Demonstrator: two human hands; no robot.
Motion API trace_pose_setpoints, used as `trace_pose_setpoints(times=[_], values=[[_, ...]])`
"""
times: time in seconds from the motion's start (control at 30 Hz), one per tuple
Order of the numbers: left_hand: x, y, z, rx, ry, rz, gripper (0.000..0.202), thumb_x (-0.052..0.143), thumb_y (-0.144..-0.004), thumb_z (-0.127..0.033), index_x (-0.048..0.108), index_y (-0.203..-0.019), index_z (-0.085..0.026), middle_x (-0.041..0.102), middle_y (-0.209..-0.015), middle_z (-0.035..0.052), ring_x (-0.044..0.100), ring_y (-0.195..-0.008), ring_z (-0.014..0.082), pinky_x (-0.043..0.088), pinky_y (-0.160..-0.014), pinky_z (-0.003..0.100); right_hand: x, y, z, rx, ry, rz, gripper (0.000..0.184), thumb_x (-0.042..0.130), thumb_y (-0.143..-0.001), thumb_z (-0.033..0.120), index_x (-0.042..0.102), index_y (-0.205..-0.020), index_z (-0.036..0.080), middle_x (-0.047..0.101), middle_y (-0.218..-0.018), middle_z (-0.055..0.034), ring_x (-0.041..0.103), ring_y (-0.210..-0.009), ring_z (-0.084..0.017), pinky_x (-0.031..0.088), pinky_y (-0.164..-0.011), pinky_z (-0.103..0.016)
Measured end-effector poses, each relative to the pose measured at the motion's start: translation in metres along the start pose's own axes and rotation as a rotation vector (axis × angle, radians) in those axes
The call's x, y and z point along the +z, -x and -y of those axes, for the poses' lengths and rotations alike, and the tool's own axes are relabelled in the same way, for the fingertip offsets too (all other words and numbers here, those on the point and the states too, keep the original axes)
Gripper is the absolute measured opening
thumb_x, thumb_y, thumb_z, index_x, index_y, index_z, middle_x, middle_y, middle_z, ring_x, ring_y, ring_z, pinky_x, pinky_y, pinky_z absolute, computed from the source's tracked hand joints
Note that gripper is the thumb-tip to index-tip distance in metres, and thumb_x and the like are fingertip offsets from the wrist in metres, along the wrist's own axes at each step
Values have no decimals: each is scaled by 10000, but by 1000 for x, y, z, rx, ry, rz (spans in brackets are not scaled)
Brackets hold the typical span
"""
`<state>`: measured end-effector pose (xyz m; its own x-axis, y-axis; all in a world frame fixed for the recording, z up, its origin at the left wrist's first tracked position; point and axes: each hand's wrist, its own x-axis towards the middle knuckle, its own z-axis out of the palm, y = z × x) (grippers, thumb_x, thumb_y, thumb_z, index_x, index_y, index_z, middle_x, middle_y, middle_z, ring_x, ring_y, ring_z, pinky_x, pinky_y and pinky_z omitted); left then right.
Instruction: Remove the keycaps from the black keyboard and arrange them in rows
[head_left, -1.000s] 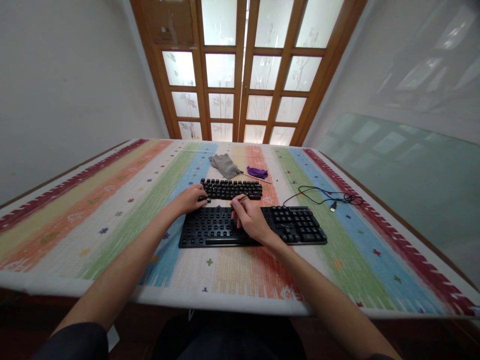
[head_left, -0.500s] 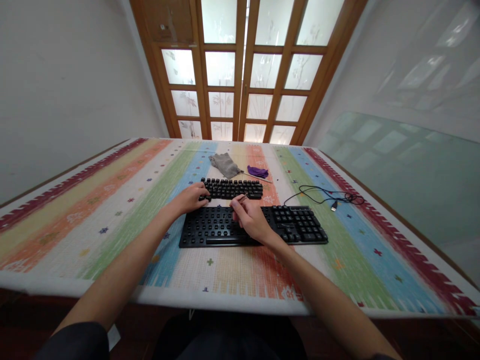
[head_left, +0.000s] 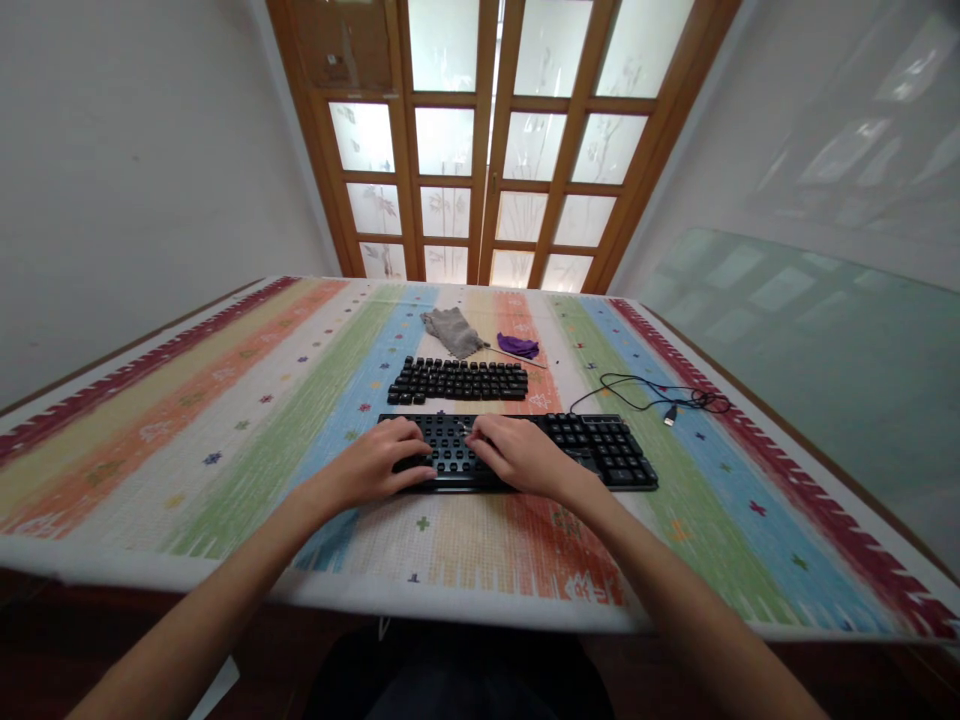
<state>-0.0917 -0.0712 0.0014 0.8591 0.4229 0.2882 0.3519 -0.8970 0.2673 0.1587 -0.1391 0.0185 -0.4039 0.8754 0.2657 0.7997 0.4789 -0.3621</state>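
A black keyboard (head_left: 600,447) lies across the striped cloth in front of me. My left hand (head_left: 379,465) rests on its left end, fingers curled over the keys and thumb along the front edge. My right hand (head_left: 525,455) lies over the middle keys, fingers together and pointing left, with a thin pale tip showing at the fingertips; what it pinches is too small to name. Behind the keyboard, loose black keycaps (head_left: 457,380) sit in neat rows, untouched by either hand.
The striped tablecloth (head_left: 187,430) covers the table. A grey cloth (head_left: 452,331), a purple item (head_left: 517,346) and a thin stick (head_left: 523,358) lie behind the keycaps. The keyboard's black cable (head_left: 645,388) with its USB plug (head_left: 670,410) coils at the right. A glazed wooden door stands beyond.
My left hand has left the rows of keycaps and come back onto the keyboard's left end. My right hand has dropped lower and flatter over the middle keys.
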Motion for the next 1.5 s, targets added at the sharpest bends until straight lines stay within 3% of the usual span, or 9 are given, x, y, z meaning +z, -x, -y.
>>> trace_pose_setpoints(times=[0.1, 0.2, 0.5, 0.63, 0.83, 1.07, 1.33, 1.5], values=[[10, 11, -9, 45, -50, -34, 256, 582, -923, -404, 689, -1019, -192, 657, -1033, 89, 602, -964, 219, 490, -870, 373, 7, 7, 1, -34, 188, 149, 246, 527, -947, 397, 611, -898, 171, 643, -911, -83, 599, -724, -181, 376, -624, -280], [20, 15, -10, 73, -102, -57, 208, 593, -923, -343, 679, -1003, -173, 669, -1033, 96, 613, -963, 224, 506, -860, 375, 13, 10, 5, -49, 304, 217, 297, 562, -922, 448, 644, -942, 163, 644, -973, -104, 622, -704, -177, 372, -587, -271], [29, 14, -15, 137, -284, -66, 203, 480, -980, -240, 639, -955, -117, 680, -966, 95, 649, -842, 204, 561, -745, 353, 4, 7, 18, -109, 477, 372, 230, 519, -934, 330, 653, -1005, 159, 636, -1050, -98, 675, -759, -195, 413, -581, -274], [34, 18, -17, 133, -313, -112, 245, 417, -1004, -254, 622, -975, -121, 671, -975, 99, 663, -863, 194, 576, -765, 340, 6, 8, 19, -97, 502, 366, 257, 486, -945, 337, 632, -1037, 147, 627, -1062, -111, 678, -762, -200, 433, -586, -279], [43, 23, -19, 177, -449, -175, 268, 344, -1017, -201, 595, -1014, -107, 663, -1017, 116, 680, -895, 189, 594, -737, 300, 21, 10, 16, -188, 585, 344, 257, 437, -949, 321, 580, -1038, 127, 607, -1049, -127, 664, -685, -184, 420, -520, -279], [49, 25, -18, 215, -518, -231, 248, 364, -1007, -169, 593, -1058, -90, 665, -1054, 147, 687, -933, 212, 598, -788, 326, 31, 8, 6, -257, 596, 349, 297, 387, -951, 330, 566, -1023, 104, 603, -1011, -139, 649, -651, -189, 418, -495, -287], [44, 19, -23, 120, -466, -224, 270, 318, -1007, -138, 569, -1093, -90, 645, -1081, 141, 697, -861, 193, 582, -639, 266, 29, 9, 3, -259, 584, 302, 300, 375, -951, 340, 558, -1024, 114, 615, -991, -133, 635, -616, -176, 377, -469, -285], [33, 15, -22, 63, -359, -256, 183, 404, -1000, -206, 571, -1008, -130, 635, -1006, 102, 649, -883, 203, 576, -759, 336, 26, 8, -4, -199, 550, 186, 302, 387, -965, 362, 574, -1008, 130, 619, -986, -105, 602, -609, -151, 303, -462, -275]])
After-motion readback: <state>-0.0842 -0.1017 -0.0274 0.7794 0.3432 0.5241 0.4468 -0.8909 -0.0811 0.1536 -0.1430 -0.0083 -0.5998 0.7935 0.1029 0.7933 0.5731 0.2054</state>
